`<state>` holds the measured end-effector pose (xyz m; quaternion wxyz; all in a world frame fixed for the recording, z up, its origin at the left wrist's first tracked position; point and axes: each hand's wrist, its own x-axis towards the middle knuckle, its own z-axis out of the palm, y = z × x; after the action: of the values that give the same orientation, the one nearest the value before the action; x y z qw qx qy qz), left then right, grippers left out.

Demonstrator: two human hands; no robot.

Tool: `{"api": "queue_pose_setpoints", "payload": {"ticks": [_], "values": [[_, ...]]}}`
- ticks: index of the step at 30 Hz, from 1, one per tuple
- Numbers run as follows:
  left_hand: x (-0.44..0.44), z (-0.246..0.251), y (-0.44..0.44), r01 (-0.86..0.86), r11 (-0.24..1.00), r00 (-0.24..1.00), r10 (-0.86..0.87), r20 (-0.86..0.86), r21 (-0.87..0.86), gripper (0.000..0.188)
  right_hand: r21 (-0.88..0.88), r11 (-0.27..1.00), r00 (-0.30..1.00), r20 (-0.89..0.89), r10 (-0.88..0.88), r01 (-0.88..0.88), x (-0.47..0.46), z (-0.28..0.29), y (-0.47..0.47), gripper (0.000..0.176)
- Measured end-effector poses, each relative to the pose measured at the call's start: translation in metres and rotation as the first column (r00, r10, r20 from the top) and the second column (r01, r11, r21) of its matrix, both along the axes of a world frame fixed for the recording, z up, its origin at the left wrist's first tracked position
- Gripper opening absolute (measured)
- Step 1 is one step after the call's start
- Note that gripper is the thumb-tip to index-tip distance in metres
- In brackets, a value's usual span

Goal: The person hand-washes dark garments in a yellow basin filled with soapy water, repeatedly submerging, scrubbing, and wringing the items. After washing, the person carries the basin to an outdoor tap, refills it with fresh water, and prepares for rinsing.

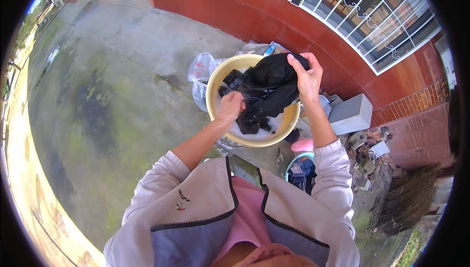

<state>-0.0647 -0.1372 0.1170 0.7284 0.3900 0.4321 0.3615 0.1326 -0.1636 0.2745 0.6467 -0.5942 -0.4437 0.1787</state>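
A wet black garment point(271, 79) is stretched over a round yellow basin point(253, 144) that holds soapy water with suds. My right hand point(308, 74) grips the garment's upper right end, raised over the basin's far right rim, thumb on top. At the left side of the basin, my left hand point(232, 106) is closed on a lower part of the same cloth, just above the suds. Some of the dark cloth hangs down into the foam near the basin's middle; what lies under the foam is hidden.
A clear plastic bag point(201, 79) touches the basin's left side. Right of the basin are a grey block point(350, 114), a pink object point(302, 145) and a light-blue tub point(287, 169) of dark clothes. Behind runs a red tiled wall point(235, 10) with a white-barred window. Rubble lies farther right.
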Motion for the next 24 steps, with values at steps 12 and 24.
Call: {"api": "queue_pose_setpoints", "payload": {"ticks": [12,24], "values": [[-0.034,0.035,0.019,0.359,0.611,0.715,0.305,-0.629,0.705,0.020,-0.213,0.959,0.881,0.467,-0.068,0.187,0.026,-0.111,-0.021,0.041],[0.043,-0.045,0.064,0.809,0.527,0.200,0.174,-0.964,0.262,0.075,-0.658,0.744,0.877,0.417,0.237,0.112,0.034,-0.202,0.026,0.048]]}}
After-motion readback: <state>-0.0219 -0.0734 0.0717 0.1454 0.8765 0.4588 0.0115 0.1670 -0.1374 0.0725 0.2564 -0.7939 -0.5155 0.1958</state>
